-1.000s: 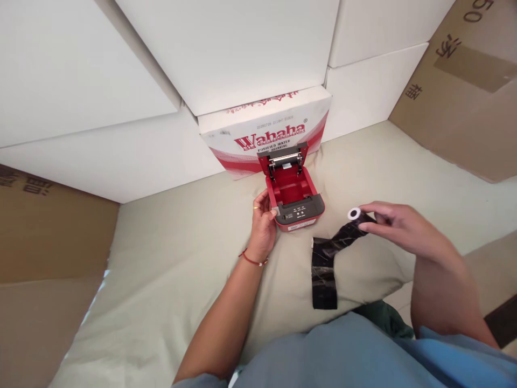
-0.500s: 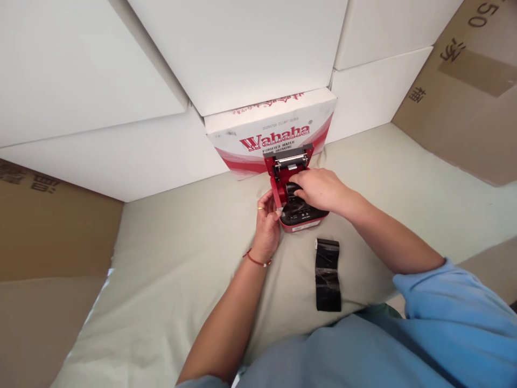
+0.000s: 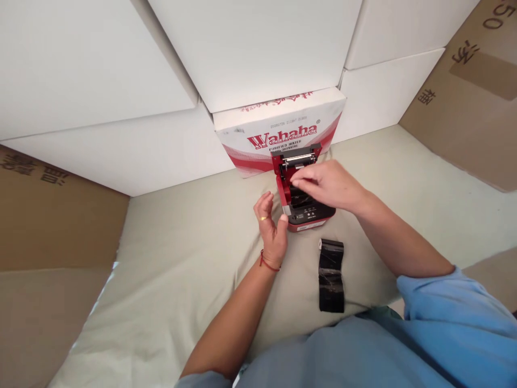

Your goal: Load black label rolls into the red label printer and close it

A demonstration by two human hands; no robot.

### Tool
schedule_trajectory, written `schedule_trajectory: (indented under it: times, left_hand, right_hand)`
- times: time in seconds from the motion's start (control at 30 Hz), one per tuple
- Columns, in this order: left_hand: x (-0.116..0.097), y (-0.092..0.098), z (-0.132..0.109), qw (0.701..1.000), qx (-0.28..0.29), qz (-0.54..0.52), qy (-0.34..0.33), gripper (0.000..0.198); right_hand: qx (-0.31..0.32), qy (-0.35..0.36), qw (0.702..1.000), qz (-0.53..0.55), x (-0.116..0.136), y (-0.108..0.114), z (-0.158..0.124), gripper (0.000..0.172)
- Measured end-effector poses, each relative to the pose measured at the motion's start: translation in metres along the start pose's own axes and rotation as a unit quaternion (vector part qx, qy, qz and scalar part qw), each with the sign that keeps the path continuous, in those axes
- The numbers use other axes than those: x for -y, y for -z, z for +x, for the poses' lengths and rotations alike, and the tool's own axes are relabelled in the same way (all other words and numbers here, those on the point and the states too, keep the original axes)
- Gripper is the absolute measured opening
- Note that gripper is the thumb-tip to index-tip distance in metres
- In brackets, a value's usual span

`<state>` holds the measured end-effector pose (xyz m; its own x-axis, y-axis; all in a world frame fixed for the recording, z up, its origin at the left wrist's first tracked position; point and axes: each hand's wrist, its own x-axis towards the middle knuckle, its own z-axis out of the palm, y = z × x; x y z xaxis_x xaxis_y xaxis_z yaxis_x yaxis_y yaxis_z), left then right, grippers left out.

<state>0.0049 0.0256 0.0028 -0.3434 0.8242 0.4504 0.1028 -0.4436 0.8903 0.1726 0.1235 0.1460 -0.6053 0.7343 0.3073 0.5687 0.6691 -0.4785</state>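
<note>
A small red-and-black label printer (image 3: 311,218) sits on the cloth with its lid raised and its inside showing. Within it lies a black ribbon roll (image 3: 299,197), partly covered by my right hand. My right hand (image 3: 329,185) is over the opening, thumb and fingertips pinched together; what they hold, if anything, is too small to make out. At the printer's left side is my left hand (image 3: 272,223), fingers apart, its thumb near the front left corner. A second black ribbon roll (image 3: 331,275), partly unrolled, lies on the cloth in front of the printer.
Behind the printer stands a Wahaha water carton (image 3: 283,129), close to the raised lid. White boxes (image 3: 258,48) form a wall at the back. Brown cardboard boxes stand at the left (image 3: 60,226) and right (image 3: 464,108). A wrinkled pale green cloth (image 3: 181,258) covers the surface.
My left hand has opened and drawn back slightly from the printer's side. My right hand has lifted a little off the ribbon inside. The whole view has shifted slightly.
</note>
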Motion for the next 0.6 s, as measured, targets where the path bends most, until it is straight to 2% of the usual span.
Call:
schedule_trajectory:
  times: [0.1, 0.17, 0.23, 0.33, 0.4, 0.5, 0.6]
  left_hand:
    - [-0.011, 0.004, -0.005, 0.981, 0.052, 0.112, -0.150, 0.051]
    - [-0.015, 0.005, -0.006, 0.966, 0.111, 0.145, -0.182, 0.050]
    - [-0.016, 0.005, -0.005, 0.961, 0.144, 0.154, -0.181, 0.052]
    - [-0.014, 0.005, -0.004, 0.964, 0.129, 0.146, -0.183, 0.062]
    - [-0.012, 0.005, -0.003, 0.961, 0.132, 0.154, -0.188, 0.067]
    - [-0.012, 0.004, -0.005, 0.947, 0.153, 0.200, -0.200, 0.053]
    - [-0.012, 0.002, -0.009, 0.934, 0.116, 0.242, -0.234, 0.040]
  right_hand:
    - [-0.147, -0.024, 0.989, -0.023, -0.006, 0.014, 0.003, 0.039]
    - [-0.205, -0.021, 0.976, -0.064, -0.019, 0.015, 0.011, 0.051]
    - [-0.189, -0.010, 0.979, -0.074, -0.033, 0.010, 0.019, 0.062]
    - [-0.126, 0.007, 0.991, -0.041, -0.044, 0.001, 0.023, 0.066]
    - [-0.112, 0.010, 0.994, -0.019, -0.043, -0.002, 0.017, 0.064]
    - [-0.118, 0.001, 0.993, -0.009, -0.034, -0.002, 0.004, 0.058]
    - [-0.114, 0.004, 0.993, -0.019, -0.027, 0.000, -0.013, 0.048]
